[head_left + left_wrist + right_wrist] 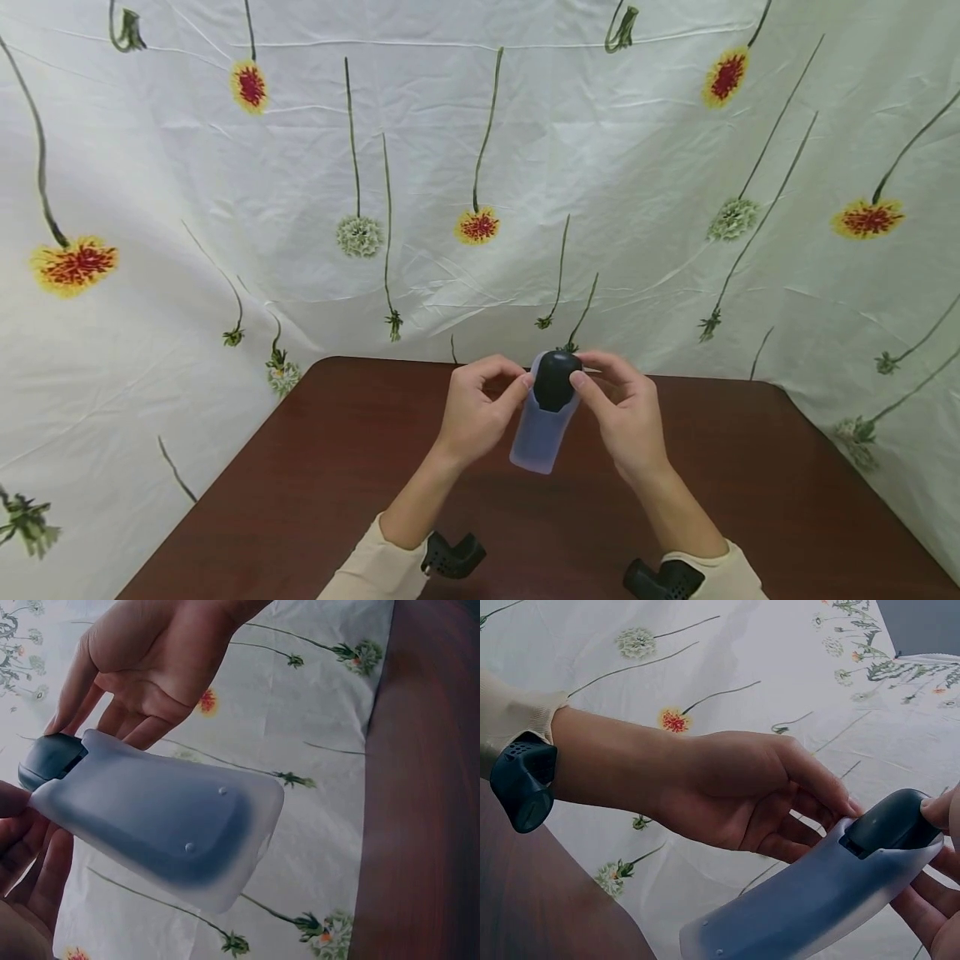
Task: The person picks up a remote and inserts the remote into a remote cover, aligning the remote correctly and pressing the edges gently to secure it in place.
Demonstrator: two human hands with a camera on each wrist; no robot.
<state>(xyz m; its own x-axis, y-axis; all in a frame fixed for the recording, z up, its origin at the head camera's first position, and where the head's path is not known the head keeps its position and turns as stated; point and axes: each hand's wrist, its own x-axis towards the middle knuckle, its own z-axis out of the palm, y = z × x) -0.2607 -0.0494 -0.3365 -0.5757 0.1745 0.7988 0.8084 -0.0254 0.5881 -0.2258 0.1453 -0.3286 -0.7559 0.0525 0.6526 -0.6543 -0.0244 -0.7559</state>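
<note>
Showing only in wrist views: two nubs [223, 790] on the translucent case [150, 802]

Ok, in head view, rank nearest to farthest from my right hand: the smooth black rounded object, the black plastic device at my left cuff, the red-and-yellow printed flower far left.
1. Smooth black rounded object: touching your right hand.
2. Black plastic device: below and left.
3. Red-and-yellow printed flower: far left.

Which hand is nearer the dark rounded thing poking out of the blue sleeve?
Right. The right hand touches the dark rounded thing from the right side; the left hand is just left of it, fingers at the edge of the blue sleeve.
</note>
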